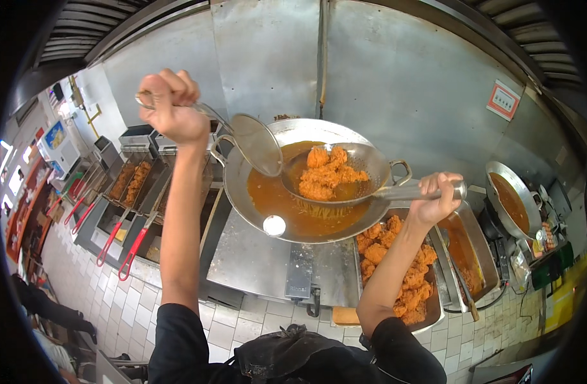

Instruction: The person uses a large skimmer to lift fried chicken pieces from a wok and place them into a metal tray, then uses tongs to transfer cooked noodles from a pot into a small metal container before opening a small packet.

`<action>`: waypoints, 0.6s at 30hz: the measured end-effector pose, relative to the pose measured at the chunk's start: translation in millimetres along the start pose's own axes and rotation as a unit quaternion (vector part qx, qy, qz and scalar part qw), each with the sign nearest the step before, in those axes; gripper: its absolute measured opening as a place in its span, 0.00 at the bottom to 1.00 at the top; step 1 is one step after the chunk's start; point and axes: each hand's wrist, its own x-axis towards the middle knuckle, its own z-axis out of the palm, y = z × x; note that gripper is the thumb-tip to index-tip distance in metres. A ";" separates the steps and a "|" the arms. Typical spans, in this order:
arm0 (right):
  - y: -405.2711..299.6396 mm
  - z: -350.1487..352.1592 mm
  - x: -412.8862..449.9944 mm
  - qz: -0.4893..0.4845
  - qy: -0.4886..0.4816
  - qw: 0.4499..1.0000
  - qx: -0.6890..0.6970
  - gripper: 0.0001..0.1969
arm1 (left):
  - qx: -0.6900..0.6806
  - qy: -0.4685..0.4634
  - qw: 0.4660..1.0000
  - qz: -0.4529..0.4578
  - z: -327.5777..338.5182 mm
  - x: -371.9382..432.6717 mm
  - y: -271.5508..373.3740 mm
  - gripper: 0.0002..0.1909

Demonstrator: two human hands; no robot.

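Observation:
A large metal wok [236, 189] with two loop handles holds brown-orange oil [305, 223]. My left hand [175, 108] is closed round the handle of a round mesh skimmer [257, 144], whose disc is tilted over the wok's left side. In my right hand [437, 197] is the thick metal handle of a perforated ladle [377, 165]. Several pieces of crisp fried chicken [324, 175] lie in that ladle, over the middle and right of the wok. Below my right forearm, a metal tray [435, 312] contains more fried pieces [413, 285].
Fryers with red-handled baskets [135, 249] stand at the left, some with fried food. Right of the tray are a rectangular pan of orange liquid [459, 249] with a wooden-handled tool and a second wok [509, 201]. A person's dark-clothed leg [58, 309] shows at lower left.

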 end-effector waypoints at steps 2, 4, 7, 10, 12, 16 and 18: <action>-12.4 14.0 8.7 -0.017 0.003 1.000 -0.003 0.06 | 0.032 -0.023 0.995 0.093 1.1 15.1 8.3 0.22; -29.5 31.5 19.3 -0.038 0.006 0.999 -0.008 0.06 | 0.062 -0.026 0.992 0.111 1.9 22.7 16.8 0.22; -56.4 53.9 28.4 -0.088 -0.004 0.996 0.008 0.05 | 0.115 -0.043 0.982 0.147 5.9 25.4 27.8 0.21; -71.9 62.9 29.8 -0.138 -0.004 0.989 0.054 0.05 | 0.118 -0.030 0.979 0.164 14.1 17.7 34.6 0.21; -76.3 61.0 25.2 -0.149 -0.009 0.987 0.050 0.05 | 0.108 -0.033 0.981 0.155 18.4 8.1 35.1 0.21; -72.2 48.9 11.8 -0.126 -0.011 0.992 0.029 0.05 | 0.045 -0.058 0.993 0.097 26.3 -7.4 44.0 0.21; -69.8 44.6 2.8 -0.083 -0.013 0.996 -0.026 0.04 | 0.055 -0.027 0.996 0.071 27.4 -17.8 41.9 0.22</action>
